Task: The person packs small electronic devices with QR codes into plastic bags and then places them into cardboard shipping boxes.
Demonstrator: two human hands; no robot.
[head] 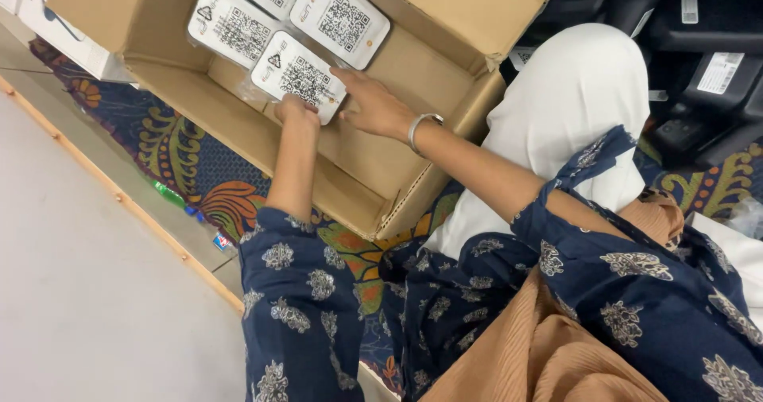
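Now, box: open cardboard box [413, 92], flaps folded out, standing on a patterned mat [171, 151]; open top leaves the inside within reach from above.
Packs: four flat white packs inside, each with a square code label facing up, laid side by side in a tilted block; flat lie keeps them level and close together.
Near pack: pack [299, 79] nearest the body, corner touching its neighbours, lower edge over bare box floor.
Left hand: left hand [296, 114] at the pack's lower edge, fingers curled and closed on that edge, thumb hidden; grip looks clamped on the pack, probably to steady or shift it.
Right hand: right hand [373, 104] just beside the pack on its right, fingers spread and flat, tips touching the pack's right corner; holding nothing, pressing or guiding at most.
Pack versus hands: between the two hands, above the left, to the left of the right.
Wrist: silver bangle [420, 128] on the right wrist.
Around: pale floor [87, 291] left of the mat, white cartons [56, 24] beyond the box's far corner, dark grey gear [699, 68] at upper right.
Clothing: dark floral sleeves, white cloth over the knee.
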